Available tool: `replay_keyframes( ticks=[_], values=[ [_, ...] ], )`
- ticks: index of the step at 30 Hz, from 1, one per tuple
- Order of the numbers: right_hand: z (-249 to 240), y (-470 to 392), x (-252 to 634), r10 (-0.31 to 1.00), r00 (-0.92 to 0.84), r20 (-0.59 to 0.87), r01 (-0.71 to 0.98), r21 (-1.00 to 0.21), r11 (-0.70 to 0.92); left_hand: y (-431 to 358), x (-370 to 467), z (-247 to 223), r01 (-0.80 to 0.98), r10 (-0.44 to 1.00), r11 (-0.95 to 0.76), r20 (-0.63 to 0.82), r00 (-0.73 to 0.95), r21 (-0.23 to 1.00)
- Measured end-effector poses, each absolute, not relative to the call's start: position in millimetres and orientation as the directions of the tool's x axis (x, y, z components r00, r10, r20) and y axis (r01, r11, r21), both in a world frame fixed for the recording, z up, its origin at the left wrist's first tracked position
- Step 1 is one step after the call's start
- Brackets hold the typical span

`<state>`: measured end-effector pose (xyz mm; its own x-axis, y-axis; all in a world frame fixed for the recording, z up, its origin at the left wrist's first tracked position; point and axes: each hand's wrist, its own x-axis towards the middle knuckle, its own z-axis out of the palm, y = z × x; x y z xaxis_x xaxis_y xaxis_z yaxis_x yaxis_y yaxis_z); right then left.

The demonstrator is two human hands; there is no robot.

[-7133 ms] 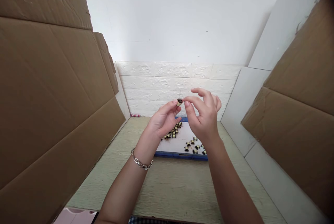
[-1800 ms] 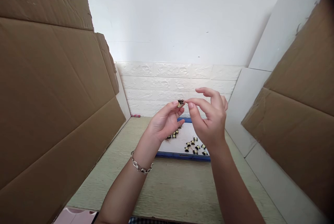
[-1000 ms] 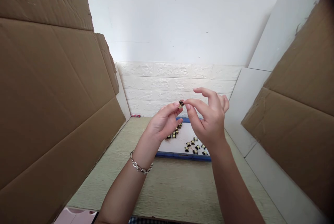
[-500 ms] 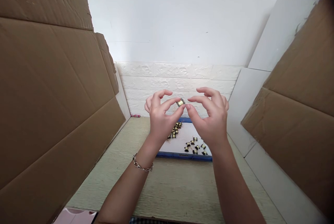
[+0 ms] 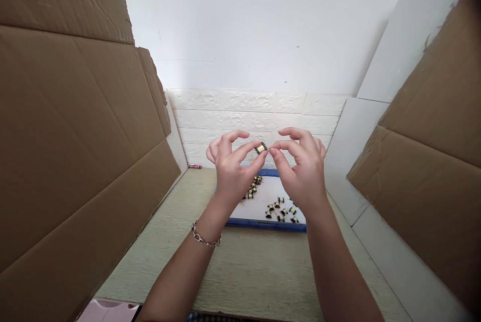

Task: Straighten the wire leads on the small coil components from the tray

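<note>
A small transformer coil (image 5: 261, 148), yellow in the middle with black pinned ends, is pinched between the thumb and index finger of my left hand (image 5: 233, 161). It is held up above the far side of a blue-rimmed tray. Close by its right edge, my right hand (image 5: 300, 167) has thumb and index fingertips pressed together; whatever they grip, perhaps a fine wire, is too small to make out. The other fingers of both hands are loosely curled. Beneath them, a pile of similar coils (image 5: 252, 189) with thin wires lies at the tray's left, partly hidden by my left hand.
The blue tray (image 5: 263, 223) with a white bottom rests on the pale wooden table (image 5: 259, 267). Several scattered coils (image 5: 281, 209) lie at its right. Cardboard sheets (image 5: 75, 126) wall the left and right sides. A small red tube (image 5: 194, 166) lies by the back wall.
My right hand's thumb and index finger have closed from slightly apart into a pinch beside the coil. The coil has tilted slightly in my left fingers, which still hold it.
</note>
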<state>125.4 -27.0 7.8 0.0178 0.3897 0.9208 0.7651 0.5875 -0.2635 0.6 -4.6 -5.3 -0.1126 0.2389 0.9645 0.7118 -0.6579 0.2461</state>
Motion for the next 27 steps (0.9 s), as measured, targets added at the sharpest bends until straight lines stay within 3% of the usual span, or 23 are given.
replay_keyframes(
  ticks=[6,17,27],
  values=[
    [11,-28,136,0.421,0.004,0.907,0.691,-0.307,0.655,-2,-12,1,0.670,0.325,-0.665,0.935,-0.138,0.330],
    [8,-26,123,0.449,0.064,0.891,0.706,-0.358,0.611,-2,-10,0,0.776,0.177,-0.614,0.983,-0.044,0.145],
    [7,-18,129,0.504,0.037,0.863,0.597,-0.424,0.681,-4,-11,1,0.704,0.256,-0.681,0.966,-0.028,0.201]
  ],
)
